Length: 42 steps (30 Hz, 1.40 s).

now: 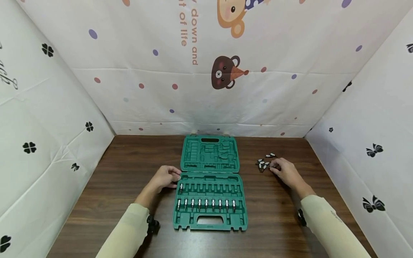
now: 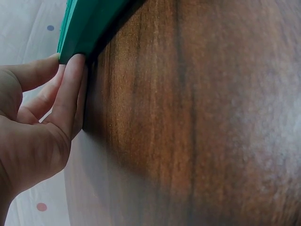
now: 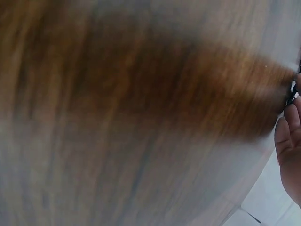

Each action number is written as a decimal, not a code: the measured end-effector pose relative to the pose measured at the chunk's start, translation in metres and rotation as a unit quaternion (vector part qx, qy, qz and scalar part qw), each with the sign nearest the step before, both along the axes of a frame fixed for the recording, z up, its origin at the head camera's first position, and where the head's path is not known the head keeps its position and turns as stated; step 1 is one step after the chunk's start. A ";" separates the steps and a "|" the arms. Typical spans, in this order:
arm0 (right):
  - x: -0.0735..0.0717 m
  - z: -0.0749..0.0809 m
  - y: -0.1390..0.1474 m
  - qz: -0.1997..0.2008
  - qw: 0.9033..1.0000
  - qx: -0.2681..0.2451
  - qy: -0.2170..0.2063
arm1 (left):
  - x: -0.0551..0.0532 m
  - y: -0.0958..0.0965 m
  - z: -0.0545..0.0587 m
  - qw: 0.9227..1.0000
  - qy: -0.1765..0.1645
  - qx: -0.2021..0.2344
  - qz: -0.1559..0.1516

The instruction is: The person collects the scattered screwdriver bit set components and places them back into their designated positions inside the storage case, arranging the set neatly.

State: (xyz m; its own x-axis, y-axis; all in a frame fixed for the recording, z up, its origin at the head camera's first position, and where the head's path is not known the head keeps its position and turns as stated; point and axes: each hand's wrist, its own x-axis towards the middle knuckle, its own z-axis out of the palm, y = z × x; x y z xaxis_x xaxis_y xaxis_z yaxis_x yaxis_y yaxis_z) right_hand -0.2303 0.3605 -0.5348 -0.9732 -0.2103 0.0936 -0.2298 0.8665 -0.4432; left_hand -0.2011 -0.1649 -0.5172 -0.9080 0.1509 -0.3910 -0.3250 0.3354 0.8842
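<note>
A green plastic tool case (image 1: 210,217) lies unfolded on the table. My left hand (image 1: 164,177) pinches its left edge near the hinge, thumb on one side and fingers on the other, as the left wrist view shows at the case corner (image 2: 77,44). Several silver-and-black bit sockets (image 1: 206,205) stand in the lower row of slots, and a single bit socket (image 1: 181,188) sits at the left of the upper row. Over on the right, my right hand (image 1: 285,172) pinches a bit socket (image 3: 292,92) at its fingertips, beside a small pile of bit sockets (image 1: 261,163).
The case lid (image 1: 209,157) with moulded recesses lies flat toward the back. Two loose bit sockets (image 1: 270,155) lie just behind the pile. White printed cloth (image 1: 193,100) stands along the back and both sides of the brown wooden table (image 1: 129,161).
</note>
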 end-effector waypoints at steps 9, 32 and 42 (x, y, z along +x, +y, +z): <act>0.007 0.008 -0.005 -0.023 0.999 -0.021 -0.015 | 0.000 0.000 0.000 1.000 0.000 0.000 0.001; 0.016 0.038 -0.051 0.025 0.993 -0.113 -0.023 | 0.000 0.000 0.000 1.000 0.003 0.004 0.002; 0.022 0.046 -0.083 0.051 0.983 -0.166 -0.064 | 0.000 0.000 0.000 1.000 0.001 0.003 0.003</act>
State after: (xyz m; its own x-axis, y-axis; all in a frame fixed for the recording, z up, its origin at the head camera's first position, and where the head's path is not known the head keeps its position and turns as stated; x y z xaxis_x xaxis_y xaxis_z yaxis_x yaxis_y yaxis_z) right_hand -0.2083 0.2777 -0.4890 -0.9567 -0.2862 0.0523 -0.2324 0.6438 -0.7290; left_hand -0.2008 -0.1649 -0.5172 -0.9099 0.1478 -0.3876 -0.3245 0.3285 0.8870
